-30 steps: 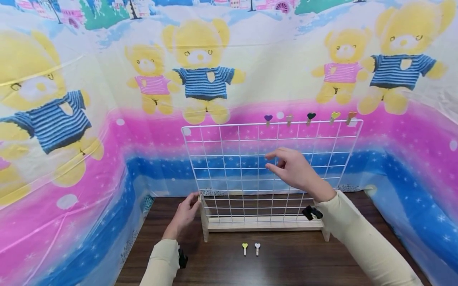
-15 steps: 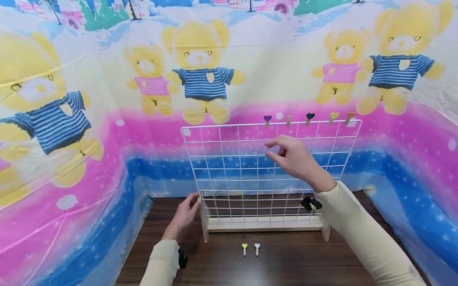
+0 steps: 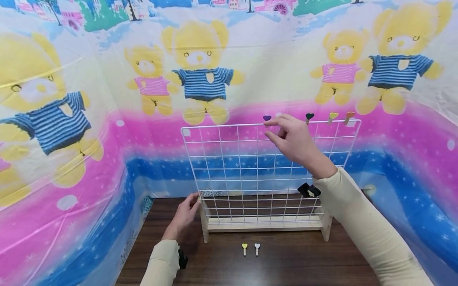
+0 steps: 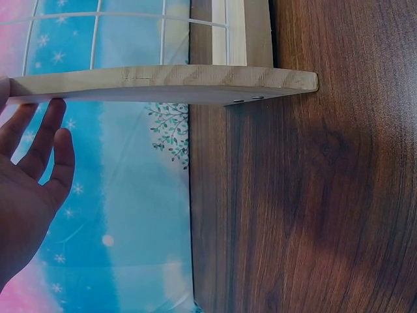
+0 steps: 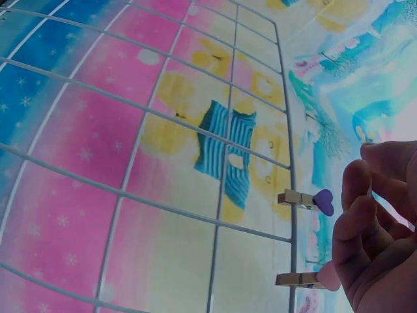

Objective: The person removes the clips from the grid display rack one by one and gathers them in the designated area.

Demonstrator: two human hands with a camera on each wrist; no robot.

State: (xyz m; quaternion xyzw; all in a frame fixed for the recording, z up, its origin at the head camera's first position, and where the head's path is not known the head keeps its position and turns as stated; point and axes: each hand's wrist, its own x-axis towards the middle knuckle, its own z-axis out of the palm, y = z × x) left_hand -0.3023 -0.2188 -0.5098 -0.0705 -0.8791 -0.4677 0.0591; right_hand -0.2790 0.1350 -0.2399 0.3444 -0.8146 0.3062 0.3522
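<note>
A white wire grid panel (image 3: 229,159) stands in a wooden stand (image 3: 264,227) on the table. At its left, my left hand (image 3: 186,212) grips the side piece of the stand; in the left wrist view the fingers (image 4: 51,130) lie against the wood. Near the grid's top bar my right hand (image 3: 291,137) is raised, with a gap between thumb and index finger and nothing held. A purple heart clothespin (image 5: 319,201) and a pink heart clothespin (image 5: 306,280) on the grid's edge sit beside its curled fingers. In the head view the pink one is hidden behind the hand.
Dark green (image 3: 309,116), yellow (image 3: 333,116) and orange (image 3: 349,116) heart clothespins are clipped farther right on the top bar. A yellow-green clothespin (image 3: 245,249) and a white one (image 3: 257,249) lie on the table (image 3: 286,262) before the stand. A printed bear cloth (image 3: 272,59) hangs behind.
My right hand has risen from the middle of the grid to its top bar and now covers the pink clothespin. My left hand stays at the stand's side.
</note>
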